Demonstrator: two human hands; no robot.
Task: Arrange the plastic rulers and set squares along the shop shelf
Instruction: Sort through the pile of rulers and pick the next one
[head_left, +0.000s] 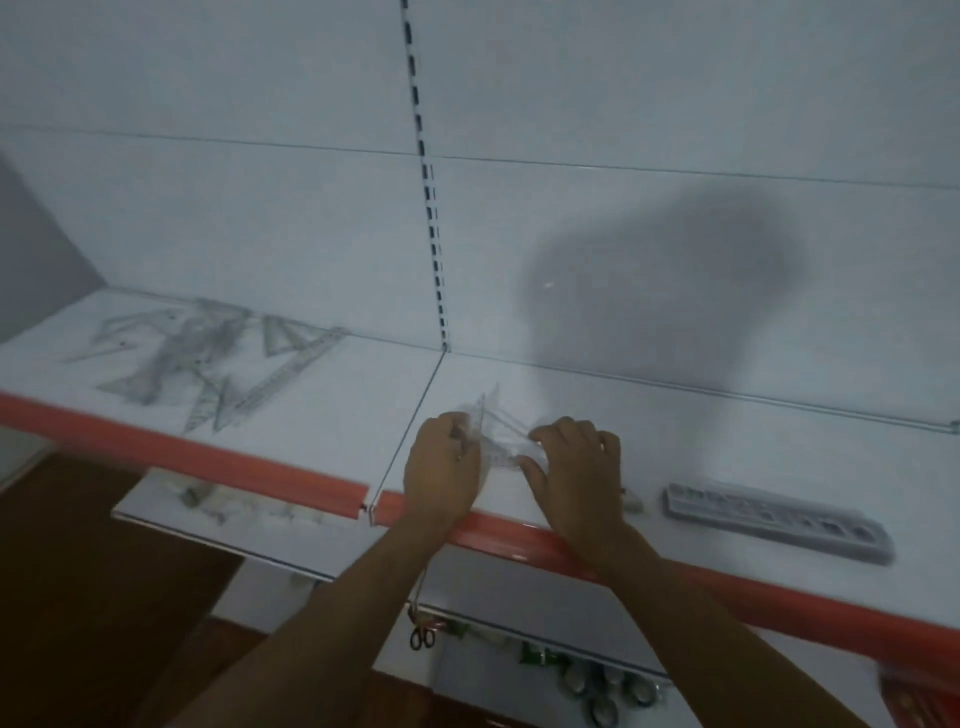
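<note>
We're placing now: left hand (441, 462) and right hand (576, 457) both pinch a clear set square (496, 441) near the shelf (727, 441) front; next, lay it flat.

Black-handled scissors (422, 637) hang below the shelf, near shiny round items (602, 696) too blurred to identify.

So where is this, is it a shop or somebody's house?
Most likely a shop. The white shelf has a red price-strip edge and a slotted metal upright behind it, like store racking. A heap of clear set squares and rulers lies on it, and scissors hang on the rack below.
</note>
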